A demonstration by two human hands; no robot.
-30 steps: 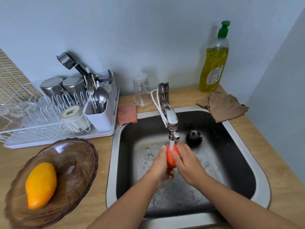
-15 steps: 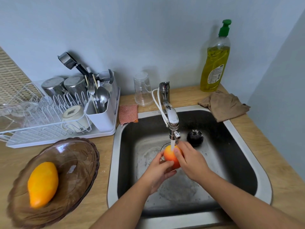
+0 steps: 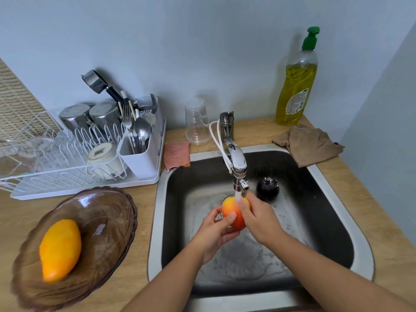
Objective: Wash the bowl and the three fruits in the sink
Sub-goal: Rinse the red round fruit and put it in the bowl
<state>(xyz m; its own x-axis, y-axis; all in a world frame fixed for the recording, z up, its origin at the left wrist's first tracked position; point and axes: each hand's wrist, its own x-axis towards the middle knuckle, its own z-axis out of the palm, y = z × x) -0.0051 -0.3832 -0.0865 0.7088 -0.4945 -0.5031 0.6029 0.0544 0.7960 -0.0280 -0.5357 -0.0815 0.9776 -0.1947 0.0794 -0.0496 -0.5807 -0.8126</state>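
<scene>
Over the steel sink, my left hand and my right hand both hold an orange-red fruit under the water running from the tap. The left hand cups it from below and the left, the right hand covers its right side. A dark, near-black fruit lies on the sink floor behind the hands. On the counter to the left stands a brown glass bowl with a yellow mango lying in it.
A white dish rack with cups and cutlery stands at the back left. Behind the sink are a pink sponge, an upturned clear cup, a yellow soap bottle and a brown cloth.
The fruit has been turned between my hands under the stream, showing more of its yellow-orange side. My left hand has slid lower beneath it. The view has shifted slightly.
</scene>
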